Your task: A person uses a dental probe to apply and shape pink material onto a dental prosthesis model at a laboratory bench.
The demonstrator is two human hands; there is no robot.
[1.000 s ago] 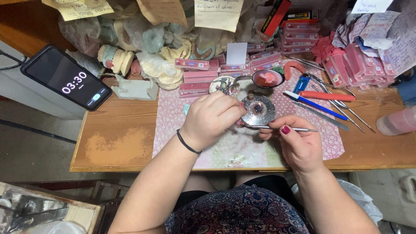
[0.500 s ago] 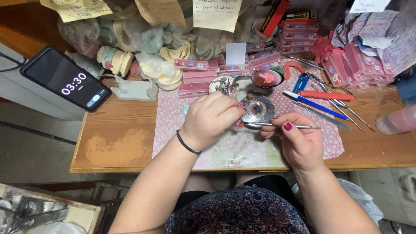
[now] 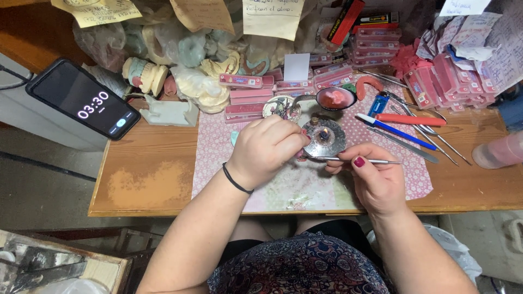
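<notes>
My left hand point(image 3: 267, 148) is closed around a small pink piece, mostly hidden by the fingers, just left of a round metal burner point(image 3: 325, 137) with a small flame. A black band circles that wrist. My right hand point(image 3: 370, 179) pinches a thin metal instrument point(image 3: 376, 161), whose tip points left toward the piece in my left hand, below the burner. Both hands hover over a pink dotted mat point(image 3: 403, 174) on a wooden table point(image 3: 147, 179).
A black phone point(image 3: 81, 98) showing a timer leans at the left. Plaster dental casts point(image 3: 144, 75) and stacked pink boxes point(image 3: 250, 95) line the back. A metal bowl with pink material point(image 3: 336, 99), blue and red tools point(image 3: 403, 125) lie right. A pink bottle point(image 3: 498, 151) lies far right.
Both hands stay over the mat near the burner with only slight shifts. The instrument tip remains by the left fingers.
</notes>
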